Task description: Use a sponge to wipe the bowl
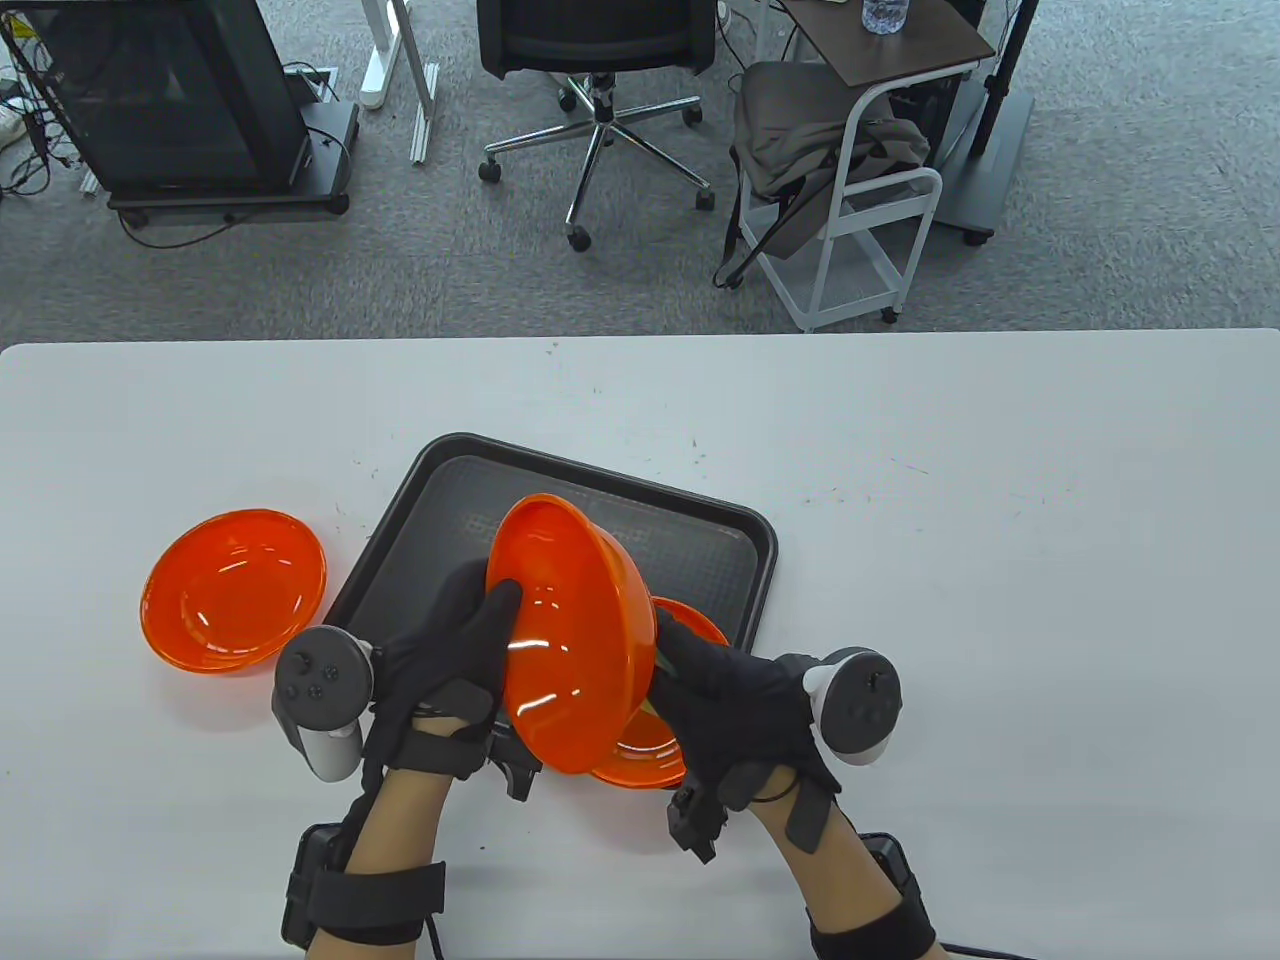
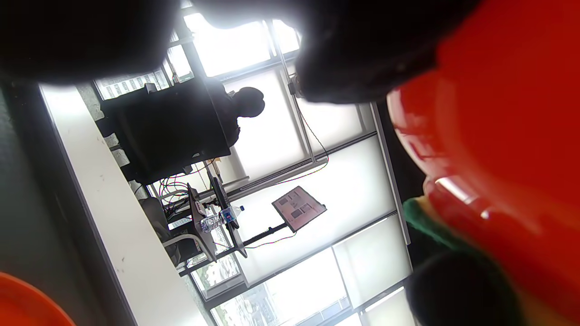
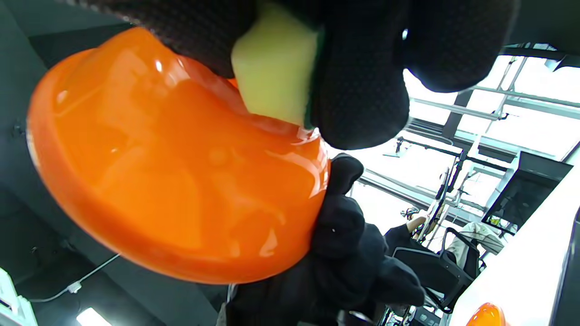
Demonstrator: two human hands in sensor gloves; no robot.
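On the white table (image 1: pixel 1000 600) lies a dark rectangular plastic tray (image 1: pixel 740 545) with a raised rim; a shallow glossy orange plastic bowl (image 1: pixel 232 590) sits upright on the table just left of it. Raised above the tray's near edge and tipped on its side is the glossy orange plastic bowl (image 1: pixel 575 640) being wiped, its outer surface towards the table view. My left hand (image 1: pixel 445 670), in a black glove, grips this bowl at its rim. Beneath it, a third orange plastic bowl (image 1: pixel 640 755) shows partly at the tray's near edge. My right hand (image 1: pixel 735 705) grips the yellow sponge with a green scouring face (image 3: pixel 274 83) and presses it against the held bowl's rim.
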